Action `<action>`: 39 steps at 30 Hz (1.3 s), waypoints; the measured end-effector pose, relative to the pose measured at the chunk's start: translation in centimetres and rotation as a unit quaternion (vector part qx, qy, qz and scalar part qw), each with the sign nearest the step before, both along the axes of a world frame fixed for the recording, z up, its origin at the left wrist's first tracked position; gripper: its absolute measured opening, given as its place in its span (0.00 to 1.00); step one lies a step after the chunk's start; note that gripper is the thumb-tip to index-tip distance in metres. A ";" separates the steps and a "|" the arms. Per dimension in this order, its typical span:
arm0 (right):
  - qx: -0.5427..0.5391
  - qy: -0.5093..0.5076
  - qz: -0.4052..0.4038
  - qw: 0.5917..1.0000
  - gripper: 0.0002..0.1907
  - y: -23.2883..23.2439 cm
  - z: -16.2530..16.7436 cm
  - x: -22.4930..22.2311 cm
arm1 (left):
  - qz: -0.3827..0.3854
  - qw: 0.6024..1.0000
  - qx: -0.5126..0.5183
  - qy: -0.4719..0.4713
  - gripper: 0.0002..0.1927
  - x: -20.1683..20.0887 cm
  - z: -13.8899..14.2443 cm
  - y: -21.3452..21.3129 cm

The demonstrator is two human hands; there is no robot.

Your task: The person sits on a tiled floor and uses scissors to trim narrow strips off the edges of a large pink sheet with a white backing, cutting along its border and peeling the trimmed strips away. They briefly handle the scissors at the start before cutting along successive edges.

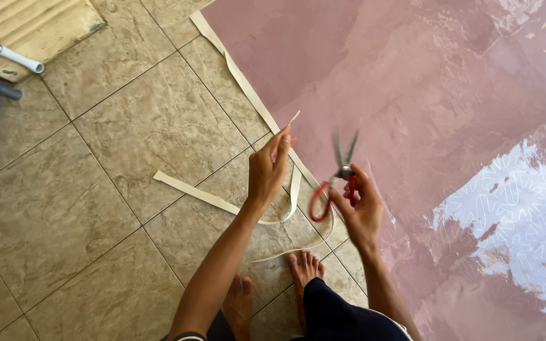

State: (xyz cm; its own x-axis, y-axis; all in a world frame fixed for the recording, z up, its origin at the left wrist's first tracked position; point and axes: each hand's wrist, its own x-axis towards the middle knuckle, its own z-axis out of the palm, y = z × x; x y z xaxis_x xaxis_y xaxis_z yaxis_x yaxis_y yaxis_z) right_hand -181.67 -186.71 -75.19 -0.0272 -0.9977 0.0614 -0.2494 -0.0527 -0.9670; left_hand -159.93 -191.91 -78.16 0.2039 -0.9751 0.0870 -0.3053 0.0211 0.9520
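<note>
Two hands, scissors and a paper strip over tiled floor

Left hand raised, thumb and fingertips pinched together on the end of a narrow cream paper strip. Strip's tip pokes up just above the fingers; the rest loops down behind the wrist and trails flat across the floor tiles to the left.

Right hand closed around the red handles of a pair of scissors, held in the air just beside the left hand. Blades point up, parted in a narrow V, blurred.

Large glossy pink sheet spread on the floor at right, a longer cream strip lying along its left edge. White patterned patch shows on the sheet lower right.

Bare feet on the tiles below the hands, near the sheet's edge. White pipe and a worn board at top left, well apart.
</note>
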 end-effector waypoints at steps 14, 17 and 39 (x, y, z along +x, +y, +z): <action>0.237 -0.091 0.037 0.966 0.22 0.8 -9.2 -6.5 | 0.063 0.943 0.297 0.138 0.21 -9.9 -17.2 -0.6; 0.301 0.010 0.062 0.951 0.25 0.6 -10.3 -6.8 | 0.064 0.969 0.225 -0.078 0.20 -9.9 -17.1 -0.6; 0.338 0.103 0.238 0.905 0.33 -8.2 -14.0 -2.8 | 0.027 0.982 0.188 -0.005 0.13 -7.0 -14.7 1.5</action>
State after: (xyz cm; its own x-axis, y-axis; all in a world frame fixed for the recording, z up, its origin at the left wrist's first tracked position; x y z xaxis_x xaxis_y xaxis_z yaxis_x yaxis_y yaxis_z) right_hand -184.42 -194.86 -89.17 0.3585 -0.7049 -0.6121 -0.5332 0.3836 -0.7540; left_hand -166.96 -190.46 -92.81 0.2581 -0.9260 -0.2756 -0.3058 -0.3489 0.8859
